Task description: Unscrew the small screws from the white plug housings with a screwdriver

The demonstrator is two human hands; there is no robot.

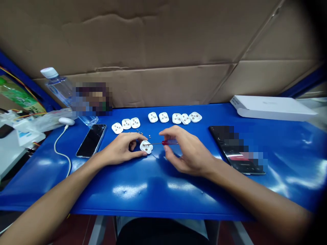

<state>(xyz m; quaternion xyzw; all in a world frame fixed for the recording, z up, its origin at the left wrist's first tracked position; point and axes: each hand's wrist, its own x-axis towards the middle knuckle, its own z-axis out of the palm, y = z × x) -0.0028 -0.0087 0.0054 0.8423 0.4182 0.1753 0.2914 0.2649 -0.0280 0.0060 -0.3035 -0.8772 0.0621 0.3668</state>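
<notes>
Between thumb and fingers, my left hand (125,148) grips a small white plastic plug housing (148,150) with metal parts inside, held at the blue tabletop. My right hand (189,151) is closed around a screwdriver (167,142) with a red and clear handle. The thin shaft points left, and its tip reaches into the housing near one metal part. Several tiny screws (139,132) lie just beyond my left fingers. Farther back, more white housings of the same kind stand in a left group (126,124) and a right group (176,118).
A phone (91,141) lies left, beside a clear water bottle (61,89) and a white cable (61,149). To the right are a dark tablet-like device (222,139) and a white box (273,107). A cardboard wall (158,44) closes off the back of the blue table (158,197).
</notes>
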